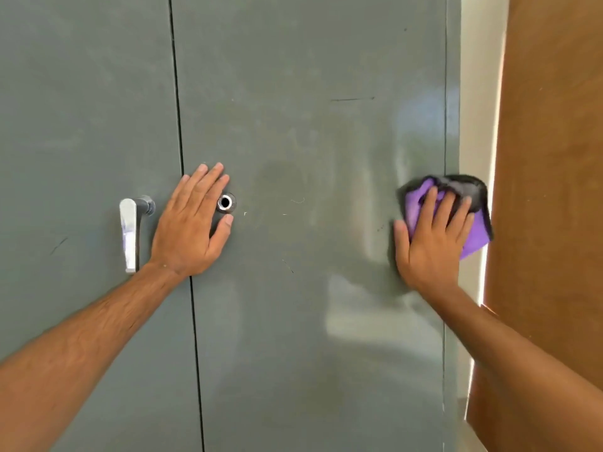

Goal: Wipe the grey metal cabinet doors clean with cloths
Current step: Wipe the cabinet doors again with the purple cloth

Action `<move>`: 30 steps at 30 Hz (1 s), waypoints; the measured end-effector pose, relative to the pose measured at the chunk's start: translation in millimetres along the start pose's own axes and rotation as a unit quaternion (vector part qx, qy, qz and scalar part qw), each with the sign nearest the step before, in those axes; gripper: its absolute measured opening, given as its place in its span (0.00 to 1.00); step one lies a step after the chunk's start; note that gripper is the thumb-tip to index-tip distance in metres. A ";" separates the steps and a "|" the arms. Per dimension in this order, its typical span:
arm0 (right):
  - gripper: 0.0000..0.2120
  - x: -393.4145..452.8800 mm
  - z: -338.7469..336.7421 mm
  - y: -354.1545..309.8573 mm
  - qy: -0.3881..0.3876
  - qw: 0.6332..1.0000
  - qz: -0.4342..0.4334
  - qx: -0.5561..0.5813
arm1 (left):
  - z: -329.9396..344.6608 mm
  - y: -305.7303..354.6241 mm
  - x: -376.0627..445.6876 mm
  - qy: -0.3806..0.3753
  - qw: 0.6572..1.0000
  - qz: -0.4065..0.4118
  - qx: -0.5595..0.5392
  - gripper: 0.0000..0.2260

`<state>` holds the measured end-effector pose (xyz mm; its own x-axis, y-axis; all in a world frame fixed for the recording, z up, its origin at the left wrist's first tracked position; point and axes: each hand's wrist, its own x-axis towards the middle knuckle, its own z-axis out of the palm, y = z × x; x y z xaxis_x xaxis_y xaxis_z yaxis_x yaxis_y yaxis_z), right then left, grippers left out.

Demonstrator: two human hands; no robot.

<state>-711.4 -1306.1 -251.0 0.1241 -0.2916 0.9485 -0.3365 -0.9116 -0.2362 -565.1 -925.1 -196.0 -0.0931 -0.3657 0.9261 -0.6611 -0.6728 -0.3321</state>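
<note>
Both forearms reach up from the lower frame. Right hand (pixel 430 236) presses the purple cloth (pixel 476 233) flat at the right door (pixel 310 125) edge; unwiped grey lies leftward, toward the left hand (pixel 191 223), flat and empty.

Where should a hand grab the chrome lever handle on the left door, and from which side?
Grip the chrome lever handle on its long flat blade, below the pivot hub at its top right. The blade hangs straight down, so wrap it from the front or left; the left hand crowds its right side.
</note>
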 end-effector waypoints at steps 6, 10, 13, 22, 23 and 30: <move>0.38 59.5 -2.6 -78.2 0.023 0.998 -0.039 0.048 | -0.3 2.1 0.2 -0.006 1.000 -0.001 -0.001 0.28; 0.33 -42.3 5.6 -34.3 -0.018 0.958 -0.288 0.001 | -2.4 2.6 -0.4 -0.008 0.998 -0.033 -0.046 0.29; 0.32 0.6 0.3 -48.8 -0.008 0.986 -0.168 0.020 | -12.7 1.2 -0.5 -0.037 0.992 -0.052 -0.108 0.30; 0.27 88.3 -17.8 -283.5 0.009 0.970 -0.202 0.135 | -59.8 -22.7 -4.2 0.021 0.994 -0.108 0.020 0.23; 0.26 72.0 -15.3 -293.8 0.006 0.955 -0.264 0.137 | -57.6 -29.7 -8.4 0.027 0.990 -0.139 0.025 0.22; 0.34 -69.6 3.6 -249.3 -0.078 0.890 -0.439 0.097 | -42.3 -40.4 -23.9 0.108 0.966 -0.213 -0.099 0.15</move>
<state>-632.8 -1059.6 -258.9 0.3921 0.5354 0.7481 0.1196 -0.8359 0.5356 -567.6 -862.0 -197.2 0.0793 0.0736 0.9941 -0.8013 -0.5886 0.1075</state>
